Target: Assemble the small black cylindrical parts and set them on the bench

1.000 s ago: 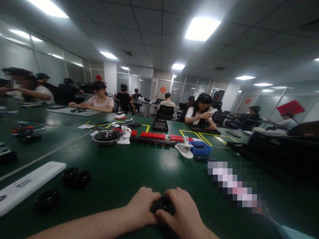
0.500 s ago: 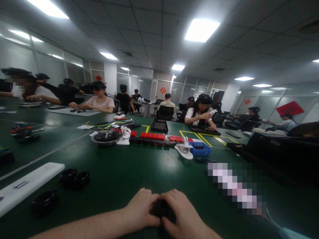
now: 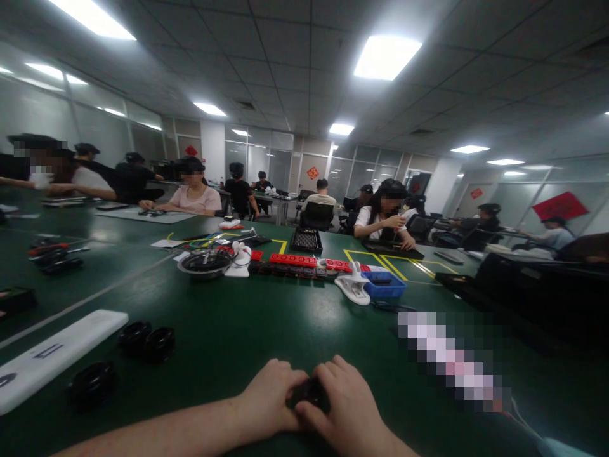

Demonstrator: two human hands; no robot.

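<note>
Between my hands, low over the green table, is a small rounded black object, its outline mostly covered by fingers. My left hand grips it from the left, thumb and fingers closed against its side. From the right, my right hand wraps over it with fingers curled on top and the thumb at the near side. Off to the left lie several glossy black ring-shaped pieces, beside a long white panel with dark markings.
Across the green table run red blocks in a row, a white clip, a blue bin and a round metal tray with wires. A pixelated item lies right. Co-workers sit at the far side.
My right hand has shifted slightly up, its fingers and thumb changing place on the black object. My left hand stays nearly still. The view has turned slightly.
</note>
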